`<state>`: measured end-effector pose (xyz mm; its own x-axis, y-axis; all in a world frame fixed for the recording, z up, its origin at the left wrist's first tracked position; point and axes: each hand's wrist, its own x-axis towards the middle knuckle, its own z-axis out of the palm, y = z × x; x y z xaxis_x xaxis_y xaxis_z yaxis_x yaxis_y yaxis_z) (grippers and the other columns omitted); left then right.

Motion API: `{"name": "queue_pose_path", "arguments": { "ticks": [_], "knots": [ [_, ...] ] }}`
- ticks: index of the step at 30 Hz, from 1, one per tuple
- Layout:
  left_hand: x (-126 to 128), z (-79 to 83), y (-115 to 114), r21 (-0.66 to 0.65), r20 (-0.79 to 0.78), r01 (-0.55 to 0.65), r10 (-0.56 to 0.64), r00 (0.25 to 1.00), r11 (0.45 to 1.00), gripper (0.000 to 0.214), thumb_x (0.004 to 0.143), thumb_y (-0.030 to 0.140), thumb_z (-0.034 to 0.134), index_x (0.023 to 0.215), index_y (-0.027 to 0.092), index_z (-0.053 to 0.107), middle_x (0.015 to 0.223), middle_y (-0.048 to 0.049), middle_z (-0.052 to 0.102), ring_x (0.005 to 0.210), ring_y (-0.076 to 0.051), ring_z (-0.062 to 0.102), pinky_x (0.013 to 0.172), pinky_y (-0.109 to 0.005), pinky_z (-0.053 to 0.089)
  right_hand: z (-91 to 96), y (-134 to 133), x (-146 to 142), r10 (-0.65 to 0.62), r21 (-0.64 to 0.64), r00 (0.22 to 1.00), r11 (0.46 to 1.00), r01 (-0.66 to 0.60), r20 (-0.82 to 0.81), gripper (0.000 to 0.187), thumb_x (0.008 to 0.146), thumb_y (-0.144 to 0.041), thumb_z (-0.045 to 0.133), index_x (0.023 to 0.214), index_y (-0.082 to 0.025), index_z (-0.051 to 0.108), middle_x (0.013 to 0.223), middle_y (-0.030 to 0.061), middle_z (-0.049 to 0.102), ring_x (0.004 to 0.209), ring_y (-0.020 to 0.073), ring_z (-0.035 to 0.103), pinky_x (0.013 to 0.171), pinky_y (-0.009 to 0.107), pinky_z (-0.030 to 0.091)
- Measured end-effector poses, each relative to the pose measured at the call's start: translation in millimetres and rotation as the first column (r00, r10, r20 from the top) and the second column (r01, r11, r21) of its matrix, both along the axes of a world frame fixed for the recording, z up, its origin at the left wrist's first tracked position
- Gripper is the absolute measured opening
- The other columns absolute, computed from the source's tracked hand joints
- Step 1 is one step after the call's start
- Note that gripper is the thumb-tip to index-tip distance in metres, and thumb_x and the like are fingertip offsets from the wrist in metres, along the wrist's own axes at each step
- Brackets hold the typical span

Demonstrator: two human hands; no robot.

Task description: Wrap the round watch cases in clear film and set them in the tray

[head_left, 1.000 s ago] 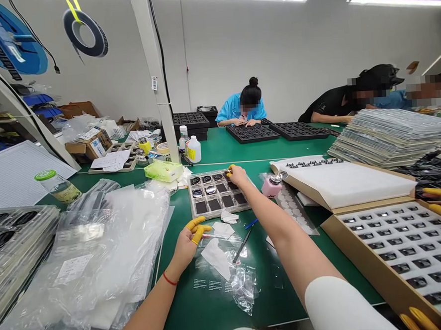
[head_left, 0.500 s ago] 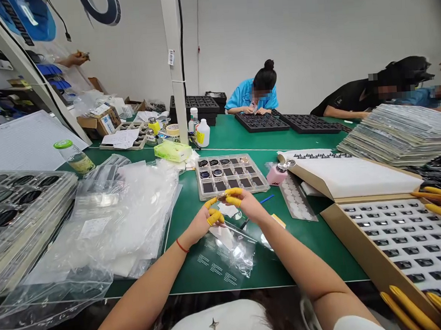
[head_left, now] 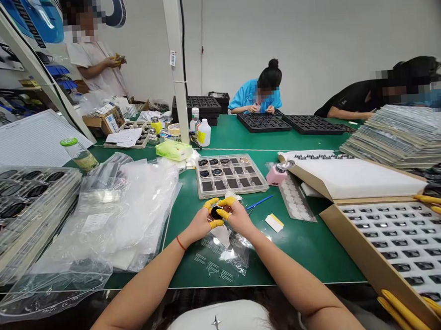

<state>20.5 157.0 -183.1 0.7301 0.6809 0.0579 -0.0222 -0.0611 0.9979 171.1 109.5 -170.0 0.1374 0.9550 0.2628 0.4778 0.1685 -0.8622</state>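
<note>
My left hand (head_left: 199, 225) and my right hand (head_left: 238, 217) meet above the green bench, their fingertips in yellow finger cots. Pinched between them is a small round black disc (head_left: 216, 213), partly hidden by my fingers. A transparent plastic bag (head_left: 226, 257) lies directly under my hands. Just beyond my fingertips stands a compartmented tray (head_left: 229, 175) holding several round dark pieces and dark square pads. A blue-handled swab (head_left: 260, 201) and a small yellow-and-white pad (head_left: 274, 223) lie to the right of my right hand.
A pink dispenser bottle (head_left: 277, 174) stands by a large foam-lined box (head_left: 397, 244) of dark pieces. Another person's yellow-cotted fingers (head_left: 439, 206) rest at the right edge. Plastic sheeting (head_left: 134, 215) and stacked trays (head_left: 21, 207) fill the left.
My right hand has come back from the tray, and both hands now meet over the bag holding the disc. My view has tilted upward, and a standing person has come into view at the upper left.
</note>
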Motion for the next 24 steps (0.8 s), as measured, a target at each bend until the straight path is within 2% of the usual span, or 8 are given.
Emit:
{"name": "queue_pose_path", "arguments": {
  "ticks": [3,5,8,10,13,17,19,24],
  "knots": [
    [0,1.2,1,-0.004,0.001,0.026,-0.026,1.0,1.0,0.067,0.072,0.024,0.07,0.132,0.02,0.04,0.104,-0.0077,0.061,0.085,-0.019,0.061,0.079,-0.036,0.051,4.1,-4,4,-0.052,0.088,0.985,0.995,0.038,0.162,0.011,0.079,-0.026,0.058,0.087,-0.021,0.064,0.088,0.0043,0.06,0.079,0.0168,0.055,0.071,0.031,0.048],
    [-2,6.8,3,-0.043,0.024,0.0,0.001,1.0,0.999,0.06,0.07,0.026,0.072,0.124,0.019,0.046,0.106,-0.0077,0.059,0.085,-0.019,0.061,0.081,-0.037,0.051,7.2,-1,18,-0.128,0.082,0.957,0.991,0.11,0.261,0.016,0.085,-0.027,0.051,0.092,-0.021,0.064,0.093,0.0056,0.063,0.083,0.0173,0.057,0.072,0.03,0.048],
    [-9,21.3,8,-0.167,0.045,-0.03,0.038,0.998,0.985,0.06,0.07,0.027,0.073,0.122,0.019,0.045,0.098,-0.0045,0.058,0.078,-0.016,0.063,0.081,-0.04,0.052,10.0,8,46,-0.232,0.035,0.89,0.971,0.237,0.393,0.024,0.089,-0.026,0.042,0.097,-0.018,0.064,0.094,0.0088,0.065,0.085,0.0202,0.058,0.073,0.033,0.046],
    [-16,32.0,12,-0.217,0.033,-0.013,0.021,0.999,0.976,0.062,0.069,0.027,0.074,0.123,0.02,0.045,0.1,-0.0042,0.058,0.08,-0.016,0.063,0.084,-0.04,0.052,8.5,14,58,-0.209,0.008,0.866,0.973,0.231,0.454,0.022,0.087,-0.025,0.045,0.092,-0.017,0.066,0.092,0.0098,0.066,0.087,0.0229,0.057,0.075,0.035,0.044],
    [-23,41.8,15,-0.243,-0.001,0.03,-0.032,0.999,0.97,0.063,0.068,0.026,0.075,0.124,0.021,0.045,0.105,-0.0054,0.058,0.086,-0.017,0.063,0.087,-0.04,0.051,0.0,19,55,-0.117,-0.035,0.831,0.986,0.161,0.543,0.013,0.081,-0.027,0.057,0.087,-0.019,0.067,0.089,0.0082,0.067,0.089,0.0235,0.056,0.077,0.033,0.041],
    [-23,37.3,14,-0.19,-0.029,0.064,-0.071,0.997,0.98,0.058,0.071,0.026,0.073,0.121,0.022,0.043,0.095,-0.0027,0.059,0.085,-0.017,0.063,0.083,-0.039,0.053,-9.9,20,40,-0.042,-0.077,0.787,0.991,0.113,0.616,0.003,0.076,-0.019,0.063,0.077,-0.019,0.065,0.08,0.0077,0.065,0.082,0.0225,0.056,0.073,0.032,0.039],
    [-19,31.7,12,-0.174,-0.03,0.06,-0.066,0.997,0.983,0.055,0.072,0.027,0.072,0.117,0.023,0.042,0.091,-0.0011,0.059,0.083,-0.017,0.064,0.082,-0.039,0.054,-6.9,17,41,-0.04,-0.074,0.774,0.991,0.111,0.632,0.008,0.079,-0.016,0.057,0.077,-0.019,0.064,0.08,0.0081,0.064,0.081,0.0225,0.055,0.072,0.032,0.039],
    [-14,27.0,9,-0.143,-0.047,0.002,-0.009,0.999,0.99,0.053,0.071,0.03,0.072,0.114,0.022,0.043,0.085,-0.0003,0.061,0.079,-0.018,0.066,0.08,-0.041,0.054,14.4,9,49,-0.188,0.1,0.813,0.982,0.159,0.55,0.009,0.083,-0.02,0.054,0.082,-0.02,0.063,0.095,0.0064,0.065,0.09,0.0222,0.054,0.08,0.035,0.04]
  ]
}}
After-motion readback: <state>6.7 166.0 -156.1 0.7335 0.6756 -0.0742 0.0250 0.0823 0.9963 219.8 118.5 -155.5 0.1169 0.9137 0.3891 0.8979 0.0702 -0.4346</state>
